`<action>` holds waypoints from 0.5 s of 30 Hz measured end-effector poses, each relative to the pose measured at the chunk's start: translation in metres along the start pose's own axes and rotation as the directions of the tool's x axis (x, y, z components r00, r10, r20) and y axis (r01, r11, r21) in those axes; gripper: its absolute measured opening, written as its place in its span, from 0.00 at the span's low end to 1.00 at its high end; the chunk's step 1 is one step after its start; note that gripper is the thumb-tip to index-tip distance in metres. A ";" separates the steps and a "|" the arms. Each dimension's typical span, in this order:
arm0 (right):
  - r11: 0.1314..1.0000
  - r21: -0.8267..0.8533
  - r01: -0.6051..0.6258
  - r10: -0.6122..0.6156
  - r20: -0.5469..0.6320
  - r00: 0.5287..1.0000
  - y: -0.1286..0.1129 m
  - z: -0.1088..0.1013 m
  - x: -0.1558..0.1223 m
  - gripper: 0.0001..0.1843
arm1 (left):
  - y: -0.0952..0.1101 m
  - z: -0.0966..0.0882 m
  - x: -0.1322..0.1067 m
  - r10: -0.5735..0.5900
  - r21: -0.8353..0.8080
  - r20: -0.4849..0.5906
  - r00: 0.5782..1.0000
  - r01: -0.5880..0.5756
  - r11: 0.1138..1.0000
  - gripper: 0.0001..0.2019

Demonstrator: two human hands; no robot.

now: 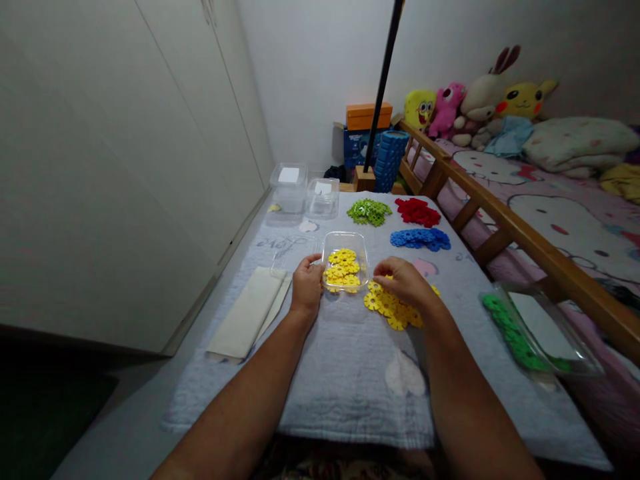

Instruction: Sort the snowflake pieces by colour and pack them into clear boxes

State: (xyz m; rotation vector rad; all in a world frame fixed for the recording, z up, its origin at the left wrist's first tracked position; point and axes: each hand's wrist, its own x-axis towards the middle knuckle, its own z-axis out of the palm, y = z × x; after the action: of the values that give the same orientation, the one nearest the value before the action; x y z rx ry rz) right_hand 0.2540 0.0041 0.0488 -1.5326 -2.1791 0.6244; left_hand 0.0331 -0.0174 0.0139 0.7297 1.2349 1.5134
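Observation:
A clear plastic container (367, 257) stands in the middle of the table with several yellow flower-shaped plastic pieces (343, 270) inside. My left hand (307, 283) grips its left side, thumb at the rim. Just right of the container, my right hand (403, 280) hovers over a loose pile of yellow flower-shaped pieces (387, 305). Its fingers are pinched together near the container's right edge. Whatever sits between those fingertips, if anything, cannot be made out. Part of the yellow pile is hidden under the right hand.
Light green (369, 212), red (418, 211) and blue pieces (420, 239) lie in piles farther back. Lidded clear containers (289, 190) stand at the far left. A container of green pieces (520, 333) is at right, folded cloth (247, 313) at left. A wooden bed rail (480, 197) borders the right.

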 end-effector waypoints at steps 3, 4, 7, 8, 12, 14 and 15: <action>0.988 -0.149 0.033 0.002 0.232 0.973 -0.001 0.000 -0.005 0.07 | 0.000 0.000 0.000 -0.002 0.001 0.000 1.000 0.002 1.000 0.20; 0.982 -0.184 0.038 0.014 0.274 0.962 -0.003 0.001 -0.006 0.09 | 0.000 0.000 0.000 -0.002 0.003 -0.001 1.000 0.002 1.000 0.20; 0.967 -0.251 0.040 0.041 0.310 0.950 -0.008 0.006 -0.009 0.12 | 0.000 -0.001 0.000 0.002 0.004 0.000 1.000 -0.002 1.000 0.20; 0.965 -0.258 0.043 0.039 0.304 0.952 -0.009 0.007 -0.009 0.12 | 0.000 -0.001 0.000 0.004 0.006 0.000 1.000 -0.004 1.000 0.20; 0.986 -0.166 0.030 0.018 0.280 0.960 -0.010 0.006 -0.009 0.06 | 0.000 -0.001 0.000 -0.002 0.005 0.000 1.000 0.002 1.000 0.20; 0.999 -0.040 0.011 0.001 0.291 0.957 -0.007 0.003 -0.009 0.03 | 0.000 0.000 0.000 -0.008 -0.003 0.000 1.000 0.008 1.000 0.20; 1.000 0.029 0.004 -0.012 0.291 0.957 -0.005 0.000 -0.009 0.02 | 0.000 0.000 0.000 -0.008 -0.005 0.000 1.000 0.008 1.000 0.20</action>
State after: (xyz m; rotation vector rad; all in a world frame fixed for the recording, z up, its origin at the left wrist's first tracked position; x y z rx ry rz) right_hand 0.2526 -0.0059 0.0510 -1.4953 -2.3753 0.9269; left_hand 0.0329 -0.0172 0.0140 0.7203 1.2322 1.5096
